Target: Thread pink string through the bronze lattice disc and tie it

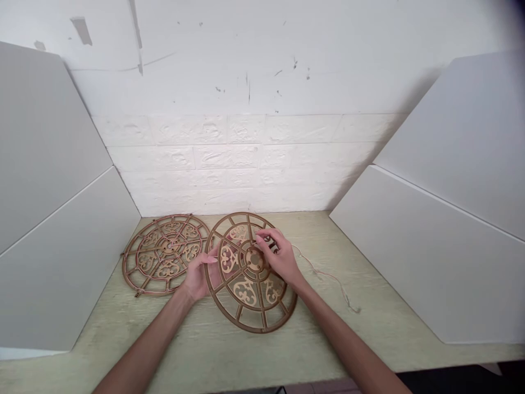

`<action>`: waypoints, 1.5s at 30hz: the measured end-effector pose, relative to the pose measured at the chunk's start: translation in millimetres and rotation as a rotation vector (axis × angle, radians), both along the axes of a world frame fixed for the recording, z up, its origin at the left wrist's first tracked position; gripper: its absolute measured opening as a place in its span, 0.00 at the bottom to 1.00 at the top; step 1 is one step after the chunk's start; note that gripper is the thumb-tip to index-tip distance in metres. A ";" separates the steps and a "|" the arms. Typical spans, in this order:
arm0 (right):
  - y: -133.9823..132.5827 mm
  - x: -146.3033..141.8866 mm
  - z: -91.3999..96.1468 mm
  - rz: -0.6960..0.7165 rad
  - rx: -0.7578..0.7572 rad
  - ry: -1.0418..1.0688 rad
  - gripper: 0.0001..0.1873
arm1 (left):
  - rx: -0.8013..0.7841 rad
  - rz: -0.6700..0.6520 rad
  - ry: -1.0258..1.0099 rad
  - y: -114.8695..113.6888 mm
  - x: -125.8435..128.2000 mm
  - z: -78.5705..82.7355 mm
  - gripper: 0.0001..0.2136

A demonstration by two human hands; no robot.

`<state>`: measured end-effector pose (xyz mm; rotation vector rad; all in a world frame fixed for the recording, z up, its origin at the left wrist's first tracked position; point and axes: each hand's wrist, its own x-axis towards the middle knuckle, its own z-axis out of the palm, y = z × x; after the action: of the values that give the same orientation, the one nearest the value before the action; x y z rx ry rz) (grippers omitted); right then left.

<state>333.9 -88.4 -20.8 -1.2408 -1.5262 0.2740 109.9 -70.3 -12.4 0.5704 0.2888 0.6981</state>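
- Your left hand (198, 277) is partly closed; its fingers curl against the left side of a round bronze-coloured openwork disc with cream scrollwork panels (245, 291), gripping it there, though the exact hold is partly hidden.
- Your right hand (279, 257) is also closed on that disc; its fingers wrap over the upper spokes, just beside the raised central hub.
- The disc sits between your hands, tilted rather than flat, over the middle of a pale green wooden counter (229, 350); you cannot tell from this view whether its lower rim touches the surface.
- A second round bronze-coloured openwork disc (164, 262) lies flat on the counter to the left, its spokes and scrolls matching the first; it sits just beside the held disc and near your left hand, untouched.
- A thin pale cord with a frayed end (328, 273) trails across the counter to the right of your right hand, close to your wrist.
- Behind it all stands a white painted brick wall (246, 164), scuffed higher up; pale grey angled panels (53, 191) flank the counter on both sides.
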 end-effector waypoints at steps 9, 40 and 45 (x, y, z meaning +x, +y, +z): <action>5.0 10.1 0.1 -0.214 0.259 -0.164 0.06 | -0.157 0.192 0.050 5.7 -3.3 7.9 0.18; 1.8 24.0 4.9 -0.030 -0.100 -0.289 0.14 | -0.221 -0.077 0.395 12.7 -7.5 14.0 0.23; -1.3 22.5 6.6 -0.081 0.131 -0.437 0.12 | -0.237 0.019 0.428 9.7 -0.8 17.7 0.20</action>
<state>356.4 -89.7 -14.2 -1.3091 -1.8243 -0.1606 109.0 -60.6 5.3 0.4862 0.7662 0.5450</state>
